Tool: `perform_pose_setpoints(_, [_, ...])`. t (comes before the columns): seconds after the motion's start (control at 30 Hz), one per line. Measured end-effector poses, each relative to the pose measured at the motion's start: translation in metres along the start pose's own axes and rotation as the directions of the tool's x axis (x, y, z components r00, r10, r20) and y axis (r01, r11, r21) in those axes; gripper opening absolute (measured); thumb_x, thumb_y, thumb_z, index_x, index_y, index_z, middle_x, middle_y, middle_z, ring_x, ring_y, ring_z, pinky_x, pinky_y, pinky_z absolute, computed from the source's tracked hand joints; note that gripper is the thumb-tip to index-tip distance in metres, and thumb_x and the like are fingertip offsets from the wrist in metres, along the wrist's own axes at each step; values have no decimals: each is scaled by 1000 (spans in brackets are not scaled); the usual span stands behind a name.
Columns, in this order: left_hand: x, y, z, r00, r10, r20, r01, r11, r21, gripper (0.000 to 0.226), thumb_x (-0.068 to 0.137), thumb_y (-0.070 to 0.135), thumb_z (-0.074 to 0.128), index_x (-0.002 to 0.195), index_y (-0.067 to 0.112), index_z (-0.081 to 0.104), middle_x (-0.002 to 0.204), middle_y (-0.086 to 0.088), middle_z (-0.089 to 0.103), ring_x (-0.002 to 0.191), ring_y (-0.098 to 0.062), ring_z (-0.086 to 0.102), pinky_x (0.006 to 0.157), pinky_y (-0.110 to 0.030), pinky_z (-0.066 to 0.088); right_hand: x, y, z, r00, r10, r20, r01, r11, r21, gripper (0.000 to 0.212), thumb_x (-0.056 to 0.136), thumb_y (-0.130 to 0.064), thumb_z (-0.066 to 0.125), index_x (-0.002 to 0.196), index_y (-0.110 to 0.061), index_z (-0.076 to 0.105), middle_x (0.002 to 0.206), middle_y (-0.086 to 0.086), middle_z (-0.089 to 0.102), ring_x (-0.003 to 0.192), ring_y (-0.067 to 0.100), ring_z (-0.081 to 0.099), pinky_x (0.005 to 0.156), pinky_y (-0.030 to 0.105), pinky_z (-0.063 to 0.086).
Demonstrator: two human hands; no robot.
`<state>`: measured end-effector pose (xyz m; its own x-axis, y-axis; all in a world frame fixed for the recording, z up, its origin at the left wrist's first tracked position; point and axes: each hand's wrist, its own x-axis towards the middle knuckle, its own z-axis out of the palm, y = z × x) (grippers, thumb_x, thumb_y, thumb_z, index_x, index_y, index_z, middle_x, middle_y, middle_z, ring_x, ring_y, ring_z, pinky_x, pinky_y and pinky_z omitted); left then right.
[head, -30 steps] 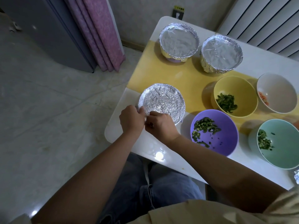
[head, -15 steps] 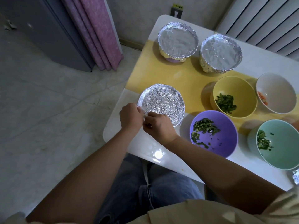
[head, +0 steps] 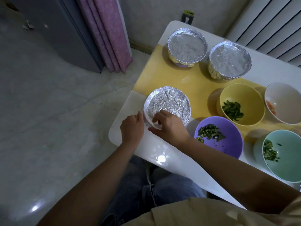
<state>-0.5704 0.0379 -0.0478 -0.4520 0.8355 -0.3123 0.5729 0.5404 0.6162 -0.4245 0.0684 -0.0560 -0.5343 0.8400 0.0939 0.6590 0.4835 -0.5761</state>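
Observation:
A bowl covered with crinkled foil (head: pixel 169 103) stands near the table's left front corner. My left hand (head: pixel 132 130) is at the bowl's near-left rim, fingers curled against the foil edge there. My right hand (head: pixel 169 123) lies over the near rim, its fingers and thumb pinching the foil edge. The bowl's near side is hidden behind both hands.
Two more foil-covered bowls (head: pixel 187 46) (head: pixel 229 60) stand at the back. A yellow bowl (head: pixel 254 95), a purple bowl (head: pixel 228 128) and a mint bowl (head: pixel 290 154) hold chopped greens; a white bowl (head: pixel 283 98) holds orange bits. The white table (head: pixel 127 111) ends just left of my hands.
Both hands have stayed at the near rim of the foil-covered bowl, and the right hand's fingers have spread a little over the foil edge.

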Motion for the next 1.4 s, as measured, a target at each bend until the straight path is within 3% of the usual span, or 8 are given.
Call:
perform_pose_setpoints(0.17, [-7, 7, 16, 999, 13, 36, -15, 998, 56, 47, 100, 36, 49, 78, 0, 71, 73, -15, 67, 65, -24, 54, 62, -29, 31, -6, 4, 1, 998, -30, 46, 36, 992, -125, 23, 64, -18, 82, 70, -9, 63, 71, 6, 60, 59, 29, 60, 44, 30, 43])
perform_pose_setpoints(0.3, [4, 11, 28, 999, -33, 8, 32, 995, 91, 37, 98, 25, 50, 88, -4, 71, 88, -21, 70, 85, -36, 63, 65, -32, 33, -5, -2, 3, 997, -77, 23, 79, 989, -122, 15, 69, -10, 53, 55, -10, 60, 58, 5, 53, 46, 28, 54, 39, 22, 36])
perform_pose_setpoints(0.53, [10, 14, 32, 998, -49, 38, 45, 991, 122, 39, 98, 27, 48, 88, -6, 67, 91, -24, 68, 90, -40, 62, 67, -34, 37, -2, -7, 0, 996, -91, 22, 94, 987, -134, 23, 54, 6, 76, 52, -7, 58, 54, 7, 50, 43, 27, 51, 44, 19, 26])
perform_pose_setpoints(0.8, [21, 10, 25, 979, -116, 167, 111, 993, 43, 37, 93, 23, 46, 86, -6, 69, 84, -24, 70, 86, -39, 65, 70, -31, 47, -1, 0, 8, 992, -123, 12, 124, 988, -91, 13, 66, 0, 74, 59, -7, 66, 60, 7, 53, 51, 28, 55, 44, 22, 33])
perform_pose_setpoints(0.97, [28, 6, 22, 946, -151, 287, 188, 976, -107, 50, 73, 38, 44, 86, -4, 68, 85, -30, 68, 84, -44, 68, 79, -53, 58, -2, 4, 12, 995, -93, -22, 93, 995, -32, 12, 69, 0, 76, 62, -7, 68, 61, 7, 55, 54, 29, 56, 44, 27, 44])
perform_pose_setpoints(1.13, [35, 12, 14, 939, -140, 314, 184, 976, -115, 32, 93, 20, 47, 72, -3, 57, 86, -28, 68, 87, -42, 69, 82, -52, 57, -3, 4, 6, 998, -68, 12, 68, 998, -8, 17, 72, -16, 83, 76, -7, 69, 70, 8, 57, 62, 29, 58, 48, 29, 44])
perform_pose_setpoints(1.23, [39, 13, 11, 950, -104, 294, 153, 977, -147, 43, 82, 33, 45, 71, -6, 58, 80, -29, 66, 84, -42, 69, 79, -54, 58, -6, 9, -2, 997, -56, 44, 58, 998, -36, 29, 65, -18, 86, 80, -6, 65, 75, 9, 59, 67, 30, 59, 50, 30, 43])
perform_pose_setpoints(1.4, [33, 8, 15, 962, -148, 231, 188, 969, -163, 61, 73, 50, 43, 77, -7, 65, 80, -28, 67, 82, -42, 68, 78, -51, 58, -5, 6, 2, 996, -86, 38, 88, 994, -67, 14, 68, -3, 72, 62, -6, 60, 64, 8, 56, 54, 30, 57, 42, 28, 42])
